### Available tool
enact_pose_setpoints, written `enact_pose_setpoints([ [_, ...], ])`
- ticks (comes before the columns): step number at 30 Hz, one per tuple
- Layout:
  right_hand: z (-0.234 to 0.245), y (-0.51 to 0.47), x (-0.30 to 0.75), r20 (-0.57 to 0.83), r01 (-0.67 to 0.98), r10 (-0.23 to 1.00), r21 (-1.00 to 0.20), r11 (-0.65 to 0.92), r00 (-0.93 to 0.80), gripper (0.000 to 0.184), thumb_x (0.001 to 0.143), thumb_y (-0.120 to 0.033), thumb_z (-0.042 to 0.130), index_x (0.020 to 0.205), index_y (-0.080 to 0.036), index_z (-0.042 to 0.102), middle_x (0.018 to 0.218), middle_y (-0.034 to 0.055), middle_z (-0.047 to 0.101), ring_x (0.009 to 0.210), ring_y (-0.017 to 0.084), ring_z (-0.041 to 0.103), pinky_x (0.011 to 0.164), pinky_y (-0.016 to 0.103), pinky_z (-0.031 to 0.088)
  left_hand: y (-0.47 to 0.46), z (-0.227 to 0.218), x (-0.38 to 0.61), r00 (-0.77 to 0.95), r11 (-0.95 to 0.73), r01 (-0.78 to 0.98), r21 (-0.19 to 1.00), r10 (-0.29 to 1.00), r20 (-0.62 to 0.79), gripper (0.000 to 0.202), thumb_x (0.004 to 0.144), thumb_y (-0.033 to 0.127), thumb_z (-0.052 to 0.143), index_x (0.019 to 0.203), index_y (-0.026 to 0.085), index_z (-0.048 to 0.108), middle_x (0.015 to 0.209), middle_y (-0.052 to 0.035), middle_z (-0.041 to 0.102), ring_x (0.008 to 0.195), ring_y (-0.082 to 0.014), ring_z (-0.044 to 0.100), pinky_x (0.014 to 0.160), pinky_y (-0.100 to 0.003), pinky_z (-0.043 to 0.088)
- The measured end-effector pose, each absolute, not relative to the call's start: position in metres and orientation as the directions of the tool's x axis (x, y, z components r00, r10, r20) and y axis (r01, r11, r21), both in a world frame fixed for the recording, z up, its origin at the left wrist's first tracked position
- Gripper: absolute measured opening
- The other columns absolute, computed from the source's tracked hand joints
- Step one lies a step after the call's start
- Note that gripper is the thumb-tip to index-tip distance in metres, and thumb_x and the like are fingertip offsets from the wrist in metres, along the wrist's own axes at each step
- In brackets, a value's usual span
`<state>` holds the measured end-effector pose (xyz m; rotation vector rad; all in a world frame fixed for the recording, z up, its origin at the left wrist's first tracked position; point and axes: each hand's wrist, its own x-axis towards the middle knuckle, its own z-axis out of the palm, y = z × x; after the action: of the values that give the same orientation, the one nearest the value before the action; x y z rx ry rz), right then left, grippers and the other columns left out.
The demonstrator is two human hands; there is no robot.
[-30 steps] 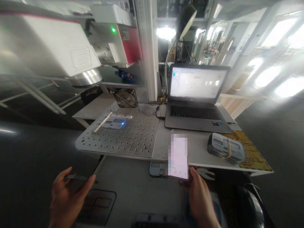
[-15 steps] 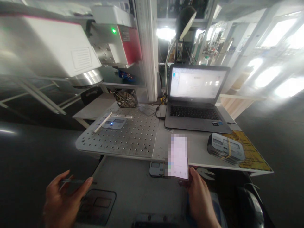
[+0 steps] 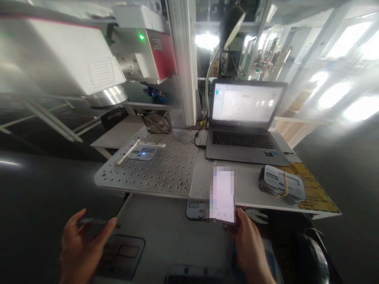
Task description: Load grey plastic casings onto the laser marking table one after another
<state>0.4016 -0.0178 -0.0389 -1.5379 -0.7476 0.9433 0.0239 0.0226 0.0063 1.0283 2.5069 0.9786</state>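
My right hand holds a lit phone upright over the front edge of the white table. My left hand is low at the left, thumb and fingers closed on a thin dark flat piece. On the perforated metal plate lies a small grey panel part with a blue light spot on it, under the laser machine head. A white strip lies beside that part.
An open laptop stands on the table behind the phone. A banded stack of grey panel parts rests at the right on a yellow sheet. A fan and a desk lamp stand at the back. Another grey part lies below the table edge.
The blue light spot on the part has shifted slightly. My left hand with the thin piece dipped left, then came back a little. The phone stays put.
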Motion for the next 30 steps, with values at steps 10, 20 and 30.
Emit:
enact_pose_setpoints([
  [10, -0.031, -0.017, 0.398, -0.285, -0.147, 0.829, -0.958, -0.245, 0.481, 0.042, 0.081, -0.054, 0.06, 0.106, -0.024, 0.076, 0.109, 0.0065, 0.076, 0.102, 0.029, 0.069, 0.075, 0.036, 0.057, 0.025, 0.007, 0.025, -0.679, 0.492, 0.57, 0.658, 0.733, 0.04, 0.103, 0.062, 0.069, 0.069, 0.147, 0.024, 0.034, 0.153, -0.0155, 0.041, 0.13, -0.0416, 0.05, 0.108, -0.061, 0.039],
  [20, -0.029, -0.012, 0.395, -0.331, -0.199, 0.844, -0.942, -0.27, 0.422, 0.054, 0.087, -0.061, 0.05, 0.109, -0.019, 0.074, 0.114, 0.0096, 0.074, 0.098, 0.026, 0.07, 0.072, 0.031, 0.057, 0.022, 0.008, 0.026, -0.748, 0.532, 0.473, 0.702, 0.663, 0.002, 0.093, 0.058, 0.064, 0.076, 0.138, 0.028, 0.045, 0.146, -0.0094, 0.05, 0.125, -0.0377, 0.055, 0.105, -0.056, 0.043],
  [30, -0.021, -0.016, 0.399, -0.245, -0.067, 0.828, -0.967, -0.246, 0.504, 0.04, 0.079, -0.05, 0.064, 0.103, -0.02, 0.076, 0.107, 0.0089, 0.076, 0.095, 0.028, 0.07, 0.074, 0.035, 0.058, 0.018, 0.015, 0.029, -0.774, 0.558, 0.413, 0.72, 0.631, -0.045, 0.085, 0.057, 0.061, 0.078, 0.13, 0.03, 0.048, 0.138, -0.0082, 0.054, 0.122, -0.0377, 0.056, 0.103, -0.06, 0.043],
])
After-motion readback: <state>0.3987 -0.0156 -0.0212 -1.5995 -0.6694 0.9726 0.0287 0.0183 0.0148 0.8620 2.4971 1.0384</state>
